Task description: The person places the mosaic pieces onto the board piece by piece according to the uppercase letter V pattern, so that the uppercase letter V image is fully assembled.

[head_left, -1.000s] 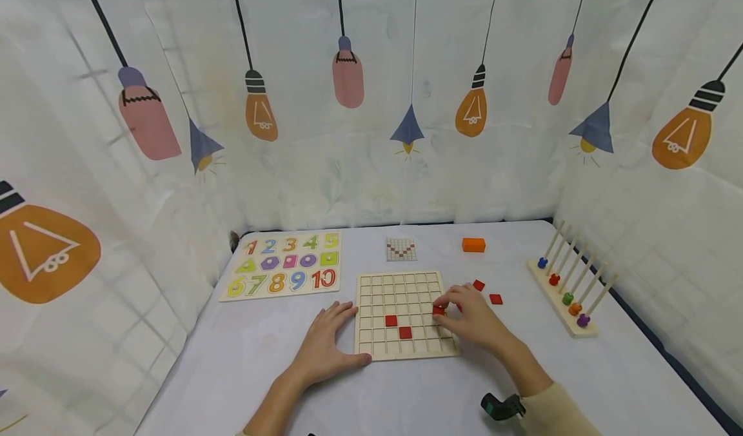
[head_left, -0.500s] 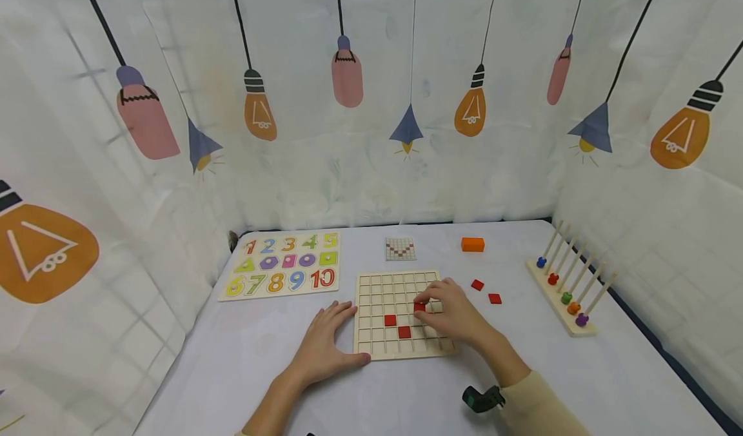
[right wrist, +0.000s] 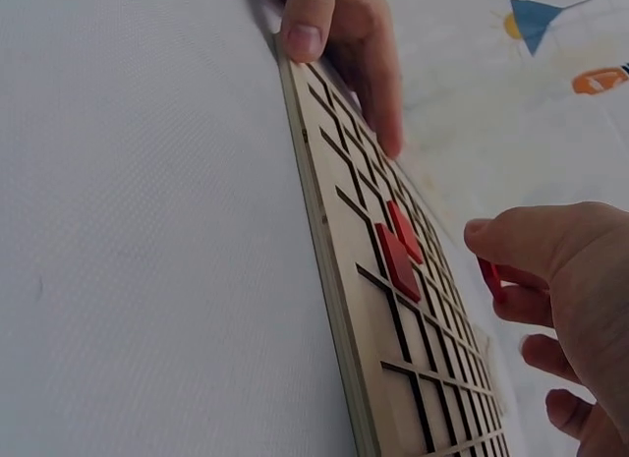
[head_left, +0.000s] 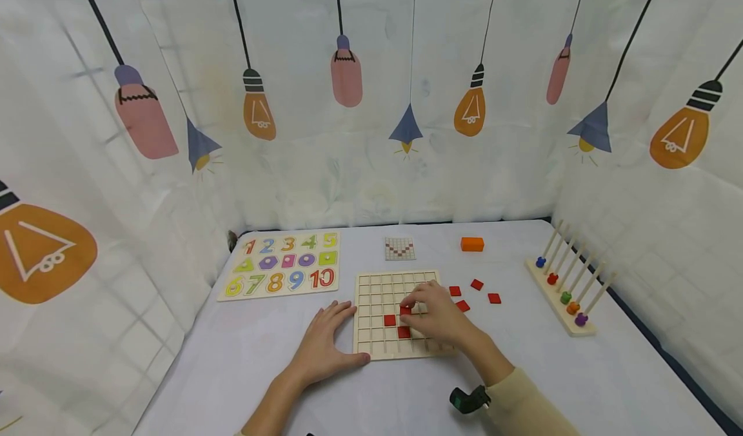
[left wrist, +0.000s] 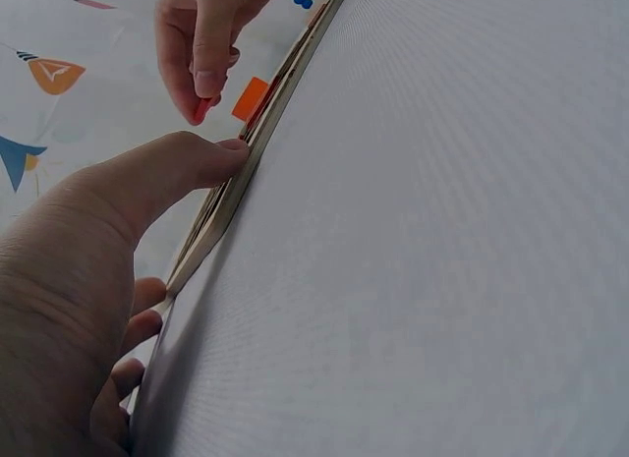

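Note:
Between thumb and fingertips, my right hand [head_left: 436,312] pinches a red square tile [head_left: 405,311] over the wooden grid board [head_left: 377,291]. The right wrist view shows this held tile [right wrist: 489,278] tilted and apart from the board. Two more red tiles, one farther left [head_left: 389,320] and one nearer [head_left: 404,332], lie in cells of the grid. My left hand [head_left: 327,339] rests at the board's near left corner. Its thumb [left wrist: 221,160] touches the front edge in the left wrist view, while the extended fingers lie along the left side.
Several loose red tiles [head_left: 462,306] lie right of the board. Behind it are a small pattern card [head_left: 400,249] and an orange block [head_left: 472,244]. A number and shape puzzle [head_left: 278,266] lies at the back left. A pegged bead stand [head_left: 560,298] stands on the right.
My right hand has moved left across the board with the pinched tile, uncovering loose tiles on the right. My left hand stays at the corner.

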Available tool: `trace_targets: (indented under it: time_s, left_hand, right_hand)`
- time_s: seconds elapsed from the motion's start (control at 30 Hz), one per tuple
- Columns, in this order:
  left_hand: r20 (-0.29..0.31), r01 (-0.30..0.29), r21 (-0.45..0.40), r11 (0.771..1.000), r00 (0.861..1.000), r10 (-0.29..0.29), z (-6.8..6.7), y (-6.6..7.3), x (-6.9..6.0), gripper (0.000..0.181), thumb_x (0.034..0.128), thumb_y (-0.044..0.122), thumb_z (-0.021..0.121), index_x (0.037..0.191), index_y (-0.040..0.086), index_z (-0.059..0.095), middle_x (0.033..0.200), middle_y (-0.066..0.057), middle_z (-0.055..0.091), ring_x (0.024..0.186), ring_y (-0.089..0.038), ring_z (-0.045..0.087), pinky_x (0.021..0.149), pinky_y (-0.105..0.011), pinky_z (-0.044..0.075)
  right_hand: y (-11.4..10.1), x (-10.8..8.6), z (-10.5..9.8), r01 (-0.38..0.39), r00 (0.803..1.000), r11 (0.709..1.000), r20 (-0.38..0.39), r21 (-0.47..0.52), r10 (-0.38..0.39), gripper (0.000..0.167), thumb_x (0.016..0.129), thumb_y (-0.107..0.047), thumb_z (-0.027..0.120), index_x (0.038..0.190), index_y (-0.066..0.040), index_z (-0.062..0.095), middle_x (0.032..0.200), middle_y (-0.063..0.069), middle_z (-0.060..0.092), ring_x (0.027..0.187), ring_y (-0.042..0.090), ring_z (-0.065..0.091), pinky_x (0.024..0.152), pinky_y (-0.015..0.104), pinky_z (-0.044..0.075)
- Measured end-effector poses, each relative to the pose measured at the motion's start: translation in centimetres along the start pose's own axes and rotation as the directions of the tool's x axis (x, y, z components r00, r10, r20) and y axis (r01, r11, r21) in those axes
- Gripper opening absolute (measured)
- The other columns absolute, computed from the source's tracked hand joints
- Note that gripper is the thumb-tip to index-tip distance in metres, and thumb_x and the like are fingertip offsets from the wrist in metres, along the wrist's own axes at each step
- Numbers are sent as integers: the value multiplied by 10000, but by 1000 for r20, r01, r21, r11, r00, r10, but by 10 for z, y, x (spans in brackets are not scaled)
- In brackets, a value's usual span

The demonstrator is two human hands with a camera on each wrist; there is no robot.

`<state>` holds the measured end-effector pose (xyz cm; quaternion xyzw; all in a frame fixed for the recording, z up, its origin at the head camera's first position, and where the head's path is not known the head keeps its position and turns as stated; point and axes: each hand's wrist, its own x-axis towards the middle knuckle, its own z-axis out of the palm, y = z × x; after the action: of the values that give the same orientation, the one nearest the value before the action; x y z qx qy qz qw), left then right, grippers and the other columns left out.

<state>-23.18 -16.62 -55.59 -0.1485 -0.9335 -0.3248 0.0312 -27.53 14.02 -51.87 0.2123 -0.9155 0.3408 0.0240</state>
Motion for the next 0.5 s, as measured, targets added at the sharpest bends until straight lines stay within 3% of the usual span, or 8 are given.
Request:
trace_targets:
  time_s: [0.27, 0.5]
  left_hand:
    - [2, 24, 0, 1000, 1000, -24, -1, -2, -2, 1114, 688, 726, 938, 1618, 222, 588, 1727, 1, 511, 1692, -340, 345, 1432, -589, 196]
    - [5, 0, -2, 1000, 1000, 0, 0, -2, 1, 1115, 693, 745, 928, 1616, 218, 590, 1721, -1, 518, 1688, -343, 352, 1433, -588, 195]
  right_hand:
    - [-6, 7, 12, 36, 999, 999, 34, -28, -35, 241, 972, -356, 864, 1195, -263, 850, 1174, -149, 740, 1234, 146, 553, 1062, 478, 578]
    - [-12, 11, 14, 46, 998, 997, 34, -65, -43, 232, 975, -382, 863, 1188, -293, 848, 1135, -165, 718, 1148, 95, 526, 961, 383, 547]
